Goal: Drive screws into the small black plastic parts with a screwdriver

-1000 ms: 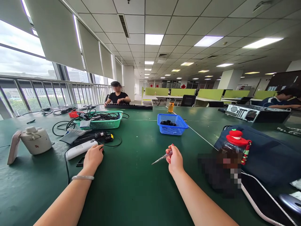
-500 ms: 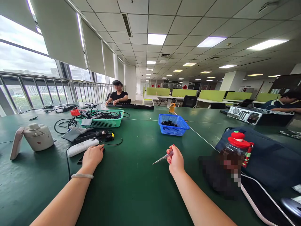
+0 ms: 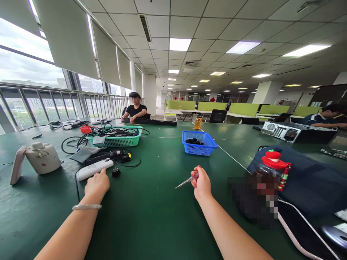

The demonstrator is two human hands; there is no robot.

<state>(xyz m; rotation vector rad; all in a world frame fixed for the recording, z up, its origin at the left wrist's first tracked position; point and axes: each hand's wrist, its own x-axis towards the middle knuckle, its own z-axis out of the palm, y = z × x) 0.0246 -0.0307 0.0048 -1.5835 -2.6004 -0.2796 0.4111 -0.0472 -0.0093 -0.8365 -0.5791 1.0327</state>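
Note:
My left hand point(image 3: 97, 184) is beside the front edge of a white power strip point(image 3: 94, 169), its fingers bent down and their tips hidden; what they hold, if anything, cannot be seen. Just right of it a small black part point(image 3: 116, 172) lies on the green table point(image 3: 151, 216). My right hand point(image 3: 202, 183) is closed around the handle of a slim screwdriver point(image 3: 187, 180), whose tip points left above the table. Beyond it stands a blue basket point(image 3: 200, 148) with black parts inside.
A green basket of cables point(image 3: 119, 141) stands behind the power strip, and a white jug point(image 3: 42, 159) is at the left. At the right are a red-lidded jar point(image 3: 272, 166), a dark bag point(image 3: 311, 180), a tablet point(image 3: 300, 224) and a metal case point(image 3: 282, 130). Two people sit farther off.
My left hand has moved left, away from the small black part, which now lies uncovered. A flat black item seen by the left wrist before is now hidden. My right hand is nearly unmoved.

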